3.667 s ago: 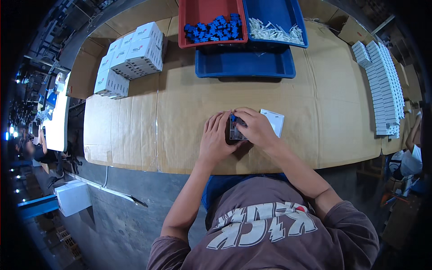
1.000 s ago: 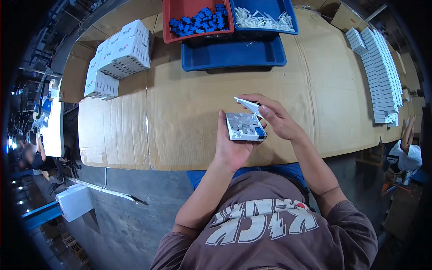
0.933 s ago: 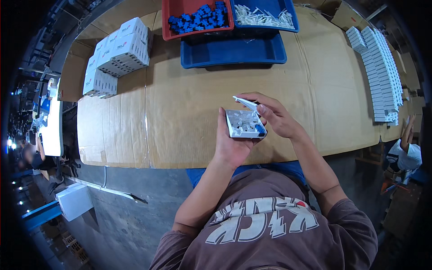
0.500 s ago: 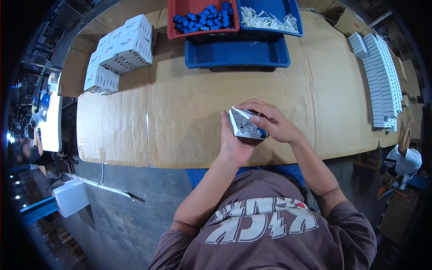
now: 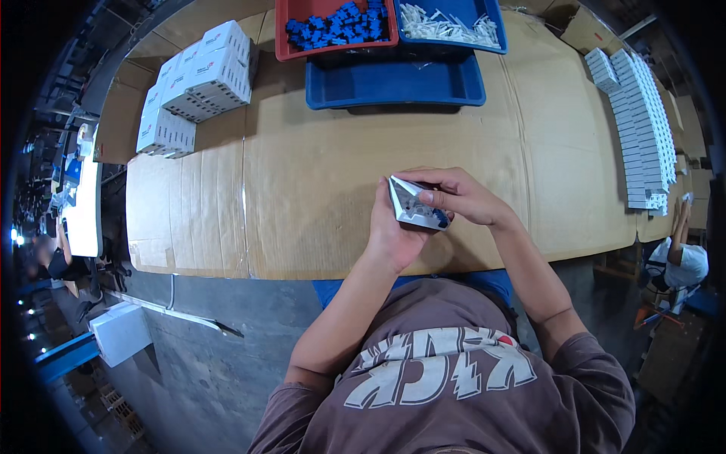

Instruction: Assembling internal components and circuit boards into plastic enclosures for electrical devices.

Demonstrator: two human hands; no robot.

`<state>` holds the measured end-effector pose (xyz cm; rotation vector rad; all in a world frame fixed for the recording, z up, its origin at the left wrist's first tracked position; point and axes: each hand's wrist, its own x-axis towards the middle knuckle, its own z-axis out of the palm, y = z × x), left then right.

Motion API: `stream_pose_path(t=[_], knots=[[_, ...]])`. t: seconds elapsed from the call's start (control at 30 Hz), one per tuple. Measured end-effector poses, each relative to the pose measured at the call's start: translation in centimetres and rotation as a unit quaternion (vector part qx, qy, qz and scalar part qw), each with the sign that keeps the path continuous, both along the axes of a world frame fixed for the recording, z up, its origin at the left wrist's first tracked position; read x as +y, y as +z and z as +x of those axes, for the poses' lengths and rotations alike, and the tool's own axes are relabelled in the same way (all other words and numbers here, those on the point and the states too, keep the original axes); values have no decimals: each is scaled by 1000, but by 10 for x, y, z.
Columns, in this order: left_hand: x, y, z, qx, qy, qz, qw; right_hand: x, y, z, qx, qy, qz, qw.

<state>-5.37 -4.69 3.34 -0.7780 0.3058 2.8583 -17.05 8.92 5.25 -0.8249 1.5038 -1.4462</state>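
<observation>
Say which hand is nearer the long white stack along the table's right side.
Right. The right hand, on the white case, lies left of the long white stack; the left hand, cradling the case, lies farther left.

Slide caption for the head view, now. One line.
Left hand cradles a white case, right hand on its partly open lid, above cardboard, a red bin and blue bins beyond.
</observation>
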Motion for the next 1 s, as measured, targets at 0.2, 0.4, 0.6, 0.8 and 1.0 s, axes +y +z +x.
stream_pose_path(t=[0.2,0.4,0.6,0.8,1.0], knots=[[4,7,-7,-38,-7,-6,999,-1,5,-4,-36,-1,36,999],[4,6,-14,-89,17,1,996,-5,-8,-2,16,-43,62,997],[0,10,-14,-86,-8,-15,996,-5,-6,-9,13,-6,94,995],[-2,9,-13,-84,-6,-22,996,-7,17,-11,-2,32,152,988],[1,8,-15,-135,-9,-60,989,-2,-8,5,59,-13,44,997]])
